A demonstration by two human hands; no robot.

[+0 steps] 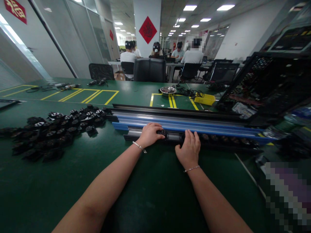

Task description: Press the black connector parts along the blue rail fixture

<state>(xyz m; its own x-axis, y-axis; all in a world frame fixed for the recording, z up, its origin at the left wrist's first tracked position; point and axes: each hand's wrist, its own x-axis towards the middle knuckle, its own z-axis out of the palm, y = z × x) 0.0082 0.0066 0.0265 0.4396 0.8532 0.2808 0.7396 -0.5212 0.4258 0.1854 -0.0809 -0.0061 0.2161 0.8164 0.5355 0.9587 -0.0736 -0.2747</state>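
Down on the green table point(150, 194), both hands rest on a long rail point(170, 136). Left hand point(149, 134) curls its fingers over a small black part point(162, 132) in the rail; right hand point(189, 150) grips the rail just beside, fingers together. Black parts point(55, 129) lie heaped well left.

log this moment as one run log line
left hand: on small black part on long grey metal rail | right hand: on rail | pile of black parts: left, on green table
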